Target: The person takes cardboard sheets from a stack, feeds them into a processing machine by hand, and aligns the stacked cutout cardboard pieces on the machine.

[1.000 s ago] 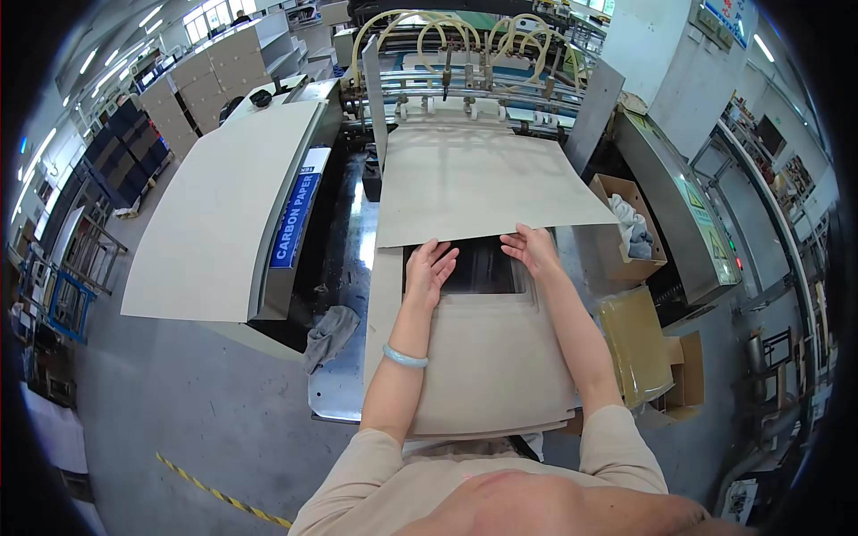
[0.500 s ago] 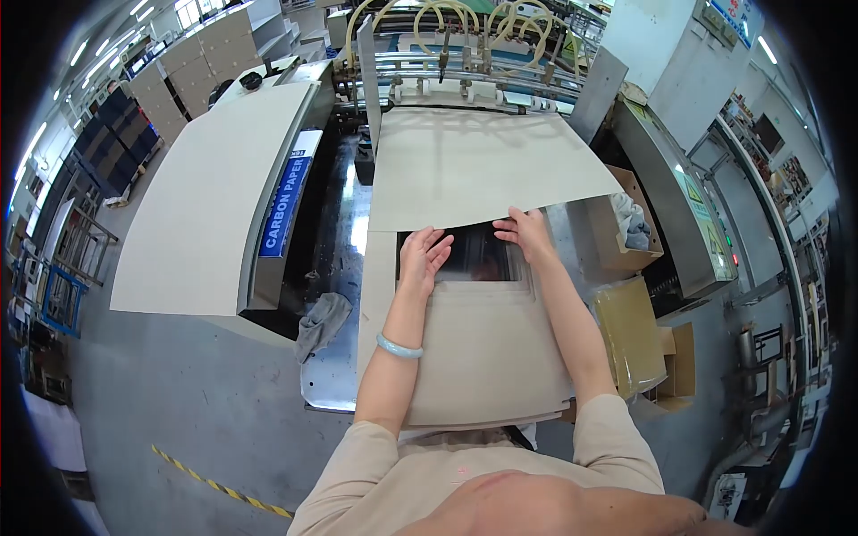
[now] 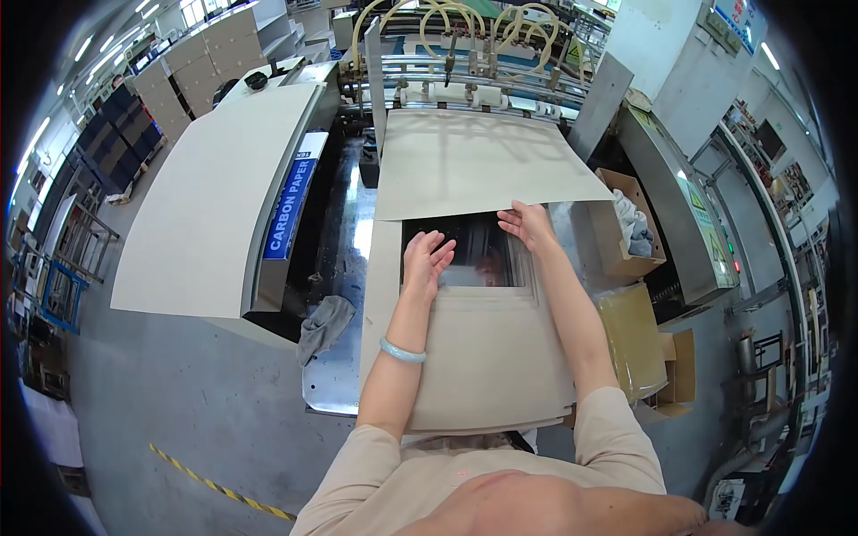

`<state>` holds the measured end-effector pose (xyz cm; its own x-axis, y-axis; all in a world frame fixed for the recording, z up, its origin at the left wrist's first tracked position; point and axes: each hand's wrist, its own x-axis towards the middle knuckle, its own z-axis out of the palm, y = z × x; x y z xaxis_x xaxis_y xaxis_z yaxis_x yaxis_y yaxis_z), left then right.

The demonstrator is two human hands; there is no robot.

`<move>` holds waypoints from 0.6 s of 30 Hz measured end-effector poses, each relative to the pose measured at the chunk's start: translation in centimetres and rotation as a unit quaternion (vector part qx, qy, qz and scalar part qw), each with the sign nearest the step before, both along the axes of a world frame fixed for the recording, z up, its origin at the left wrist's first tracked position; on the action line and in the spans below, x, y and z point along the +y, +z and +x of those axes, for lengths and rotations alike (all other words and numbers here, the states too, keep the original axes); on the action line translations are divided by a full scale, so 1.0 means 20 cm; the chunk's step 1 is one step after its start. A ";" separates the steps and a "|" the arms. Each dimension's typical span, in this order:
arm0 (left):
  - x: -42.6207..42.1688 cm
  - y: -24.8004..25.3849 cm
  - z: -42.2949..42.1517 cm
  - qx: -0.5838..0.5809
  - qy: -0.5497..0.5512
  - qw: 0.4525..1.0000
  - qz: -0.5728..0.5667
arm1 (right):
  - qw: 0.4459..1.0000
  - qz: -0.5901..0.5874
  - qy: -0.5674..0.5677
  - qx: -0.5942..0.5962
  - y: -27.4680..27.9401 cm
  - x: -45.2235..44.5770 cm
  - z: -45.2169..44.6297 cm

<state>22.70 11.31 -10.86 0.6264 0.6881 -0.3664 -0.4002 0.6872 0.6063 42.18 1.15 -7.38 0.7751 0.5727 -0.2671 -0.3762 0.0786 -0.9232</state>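
A large grey-beige cardboard sheet (image 3: 483, 161) lies with its far edge under the machine's rollers and its near edge towards me. My left hand (image 3: 429, 260) is below that near edge, fingers spread and holding nothing, with a pale bangle (image 3: 402, 351) on the wrist. My right hand (image 3: 529, 225) is at the sheet's near edge, fingers loosely curved and apart; whether a fingertip touches the board I cannot tell. Under both hands is a dark, shiny opening (image 3: 474, 262). More boards (image 3: 492, 357) are stacked in front of my body.
On the left lies another large board (image 3: 210, 196) beside a blue carbon paper box (image 3: 290, 201). A grey rag (image 3: 324, 327) rests on the metal bed. To the right are a cardboard box with cloths (image 3: 636, 241) and a yellowish wrapped block (image 3: 630, 339). Rollers and hoses (image 3: 483, 67) span the back.
The sheet has slid slightly away from me, towards the rollers. My left hand is now farther from its near edge. My right hand has moved forward a little with the edge.
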 end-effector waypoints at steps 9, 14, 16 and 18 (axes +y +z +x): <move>-0.01 0.02 -0.01 0.012 0.005 1.000 -0.001 | 1.000 0.010 0.019 0.013 -0.05 0.03 0.09; 0.00 0.01 -0.01 0.000 0.001 1.000 -0.004 | 1.000 0.006 0.016 0.012 -0.02 0.06 0.10; 0.00 0.02 -0.01 0.001 0.002 1.000 -0.003 | 1.000 0.000 0.022 0.013 -0.02 0.07 0.10; -0.01 0.02 -0.01 0.003 0.003 1.000 -0.001 | 0.999 -0.009 0.032 0.014 0.00 0.08 0.12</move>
